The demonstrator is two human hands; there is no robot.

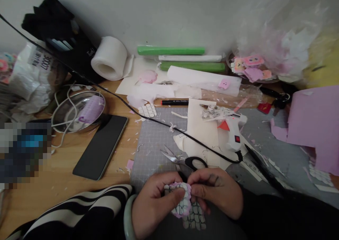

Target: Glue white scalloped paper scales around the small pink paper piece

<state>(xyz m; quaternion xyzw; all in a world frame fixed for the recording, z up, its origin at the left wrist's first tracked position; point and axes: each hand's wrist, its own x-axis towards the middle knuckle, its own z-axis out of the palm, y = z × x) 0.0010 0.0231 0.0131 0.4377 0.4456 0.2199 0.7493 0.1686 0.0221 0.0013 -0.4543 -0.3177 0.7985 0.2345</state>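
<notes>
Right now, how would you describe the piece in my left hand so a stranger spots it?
Find the grey cutting mat, then drop to the bottom of the picture, where your left hand pinches a small rounded piece. Its wavy lilac rim sets it apart from the squarish, brick-patterned piece at its lower right.

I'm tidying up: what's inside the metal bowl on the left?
A purple object lies in the metal bowl, and a white cable passes across the bowl. Whatever is underneath the purple object is covered and cannot be seen.
</notes>
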